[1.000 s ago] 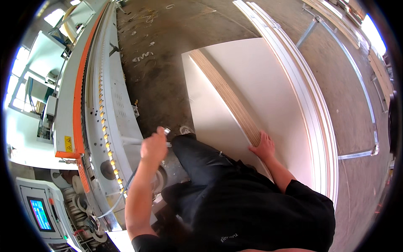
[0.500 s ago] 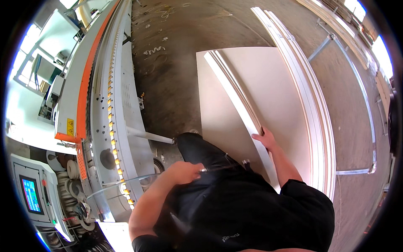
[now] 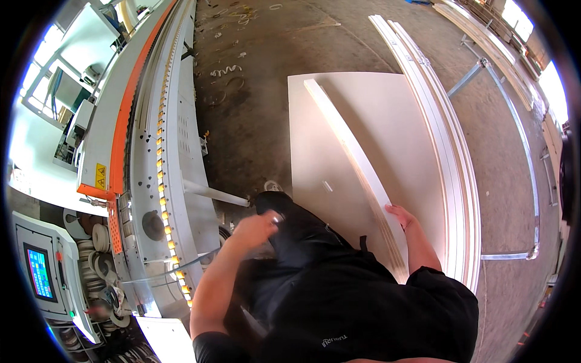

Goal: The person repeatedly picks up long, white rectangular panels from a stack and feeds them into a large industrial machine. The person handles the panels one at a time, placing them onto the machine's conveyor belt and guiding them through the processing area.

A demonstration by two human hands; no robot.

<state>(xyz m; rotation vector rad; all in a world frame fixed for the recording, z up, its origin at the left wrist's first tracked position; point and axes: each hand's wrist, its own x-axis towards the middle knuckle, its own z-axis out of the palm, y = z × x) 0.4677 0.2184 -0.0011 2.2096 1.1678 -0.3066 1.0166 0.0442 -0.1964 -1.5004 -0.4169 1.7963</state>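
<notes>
On a large pale board (image 3: 315, 145) lies a long narrow white strip (image 3: 348, 136), with a layered tan edge showing along its near left side. My right hand (image 3: 402, 216) grips its right edge near the close end, thumb on top and fingers partly hidden. My left hand (image 3: 257, 230) is curled above my left thigh, slightly blurred. A small pale, shiny bit shows at its fingertips, too unclear to name. A small white piece (image 3: 327, 186) lies on the board left of the strip.
Several long white strips (image 3: 436, 127) stand along the board's right side. Beyond them is a metal frame (image 3: 514, 256). On my left runs a long machine with an orange band (image 3: 124, 127), yellow rollers (image 3: 162, 193) and a control screen (image 3: 39, 272). A clear hose (image 3: 148, 279) hangs near my left arm.
The strip has been turned, so its layered edge now faces left instead of right. My left hand has moved up and left. A small white piece now shows on the board.
</notes>
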